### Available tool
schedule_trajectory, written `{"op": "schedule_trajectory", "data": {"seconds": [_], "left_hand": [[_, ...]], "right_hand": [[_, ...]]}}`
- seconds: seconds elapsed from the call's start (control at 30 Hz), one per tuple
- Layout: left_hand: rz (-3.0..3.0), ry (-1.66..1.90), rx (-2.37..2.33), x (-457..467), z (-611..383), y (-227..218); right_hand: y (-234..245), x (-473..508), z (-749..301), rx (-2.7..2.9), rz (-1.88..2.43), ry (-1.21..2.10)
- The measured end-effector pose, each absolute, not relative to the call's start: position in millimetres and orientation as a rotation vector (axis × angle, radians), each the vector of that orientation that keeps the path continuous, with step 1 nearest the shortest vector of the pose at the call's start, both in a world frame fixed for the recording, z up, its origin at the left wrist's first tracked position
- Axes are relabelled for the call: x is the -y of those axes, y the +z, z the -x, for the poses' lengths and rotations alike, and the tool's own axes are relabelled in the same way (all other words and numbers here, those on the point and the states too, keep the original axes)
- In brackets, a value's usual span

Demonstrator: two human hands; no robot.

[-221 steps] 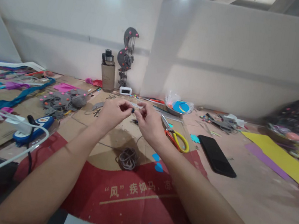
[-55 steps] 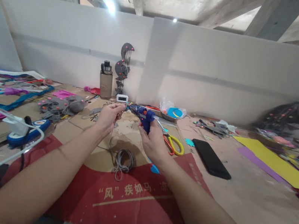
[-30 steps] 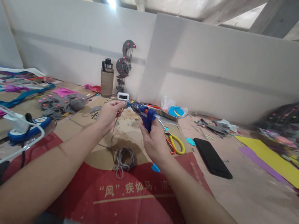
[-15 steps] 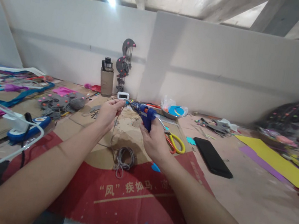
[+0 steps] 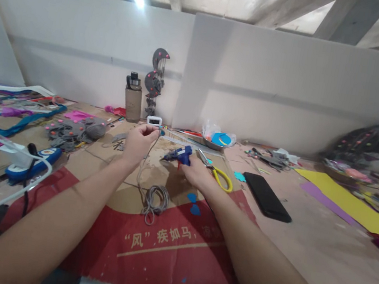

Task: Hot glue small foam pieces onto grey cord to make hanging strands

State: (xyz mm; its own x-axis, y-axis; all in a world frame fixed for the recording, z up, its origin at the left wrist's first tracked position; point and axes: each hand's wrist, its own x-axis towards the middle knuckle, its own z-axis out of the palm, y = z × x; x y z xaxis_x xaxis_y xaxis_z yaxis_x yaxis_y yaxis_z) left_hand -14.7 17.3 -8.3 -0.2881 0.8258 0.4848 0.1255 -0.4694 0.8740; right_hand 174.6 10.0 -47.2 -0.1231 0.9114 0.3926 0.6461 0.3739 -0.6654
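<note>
My left hand [image 5: 138,142] is raised over the cardboard with its fingers pinched on a small blue piece and a thin grey cord that hangs down to a coil of grey cord [image 5: 156,198] on the table. My right hand [image 5: 197,173] is low, closed around the handle of a blue hot glue gun [image 5: 178,155] whose nozzle points left, near the cardboard surface. The glue gun lies below and to the right of my left hand, apart from the pinched piece.
Yellow-handled scissors [image 5: 218,174] and a black phone [image 5: 265,202] lie right of my hands. A water bottle [image 5: 133,98], a grey hanging ornament [image 5: 156,80] and a small white clock [image 5: 152,120] stand by the wall. A second glue gun [image 5: 33,164] with white cable lies left. Yellow sheets [image 5: 349,201] lie right.
My right hand has lowered the glue gun from beside my left hand down toward the table. My left hand has kept its pinch on the small piece and cord.
</note>
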Motion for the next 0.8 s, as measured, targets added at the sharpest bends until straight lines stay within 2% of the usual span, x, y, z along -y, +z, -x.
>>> {"op": "schedule_trajectory", "data": {"seconds": [0.1,0.2,0.27,0.4,0.5,0.6,0.8], "left_hand": [[-1.597,1.807,-1.228,-10.0,11.0,-6.1],[-1.686,1.803,-1.248,-3.0,7.3,-2.9],[-1.785,1.794,-1.288,1.2,4.8,-1.0],[-2.094,1.790,-1.339,7.4,0.6,1.4],[-2.221,1.781,-1.317,9.5,-2.0,1.5],[-2.105,1.743,-1.308,9.5,-4.4,0.1],[-1.765,1.674,-1.214,3.6,-7.4,-5.9]], "right_hand": [[-42.3,-4.6,-180.1,1.889,1.502,0.234],[-27.9,8.0,-174.9,1.787,1.415,0.126],[-19.4,15.0,-164.4,1.708,1.212,0.352],[-12.8,23.3,-137.1,1.282,0.744,1.166],[-12.1,26.5,-125.3,1.070,0.609,1.386],[-12.5,26.8,-124.6,1.059,0.667,1.353],[-18.3,18.6,-130.5,1.265,0.843,1.025]]}}
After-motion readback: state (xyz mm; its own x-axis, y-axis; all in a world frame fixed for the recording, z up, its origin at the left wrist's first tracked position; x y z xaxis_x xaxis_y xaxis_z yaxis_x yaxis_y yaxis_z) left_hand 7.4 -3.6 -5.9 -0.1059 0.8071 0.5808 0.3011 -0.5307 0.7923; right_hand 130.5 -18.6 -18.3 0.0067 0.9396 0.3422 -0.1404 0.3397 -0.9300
